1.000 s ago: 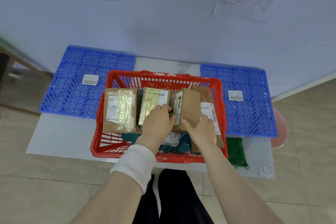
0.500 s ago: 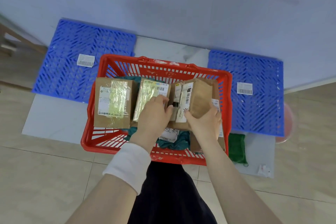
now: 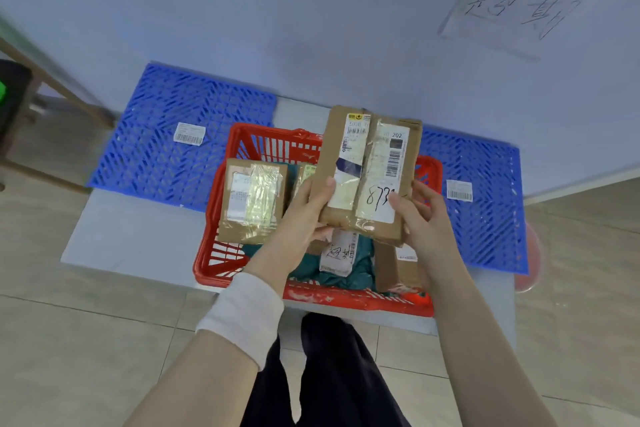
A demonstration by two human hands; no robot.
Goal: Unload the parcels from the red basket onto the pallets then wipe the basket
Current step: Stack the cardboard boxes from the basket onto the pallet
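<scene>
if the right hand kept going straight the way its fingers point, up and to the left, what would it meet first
The right hand is already against the lifted cardboard parcel that both hands hold, so it would press into that parcel first. The far rim of the red basket lies beyond, though depth is unclear from the head view.

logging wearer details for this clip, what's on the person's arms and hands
The left hand and right hand are bare: no gloves, and no rings or watch visible. The left forearm carries a plain white fabric wrist band, a wide soft cuff just below the wrist, with no markings. The right forearm is bare, with no sleeve in view.
</scene>
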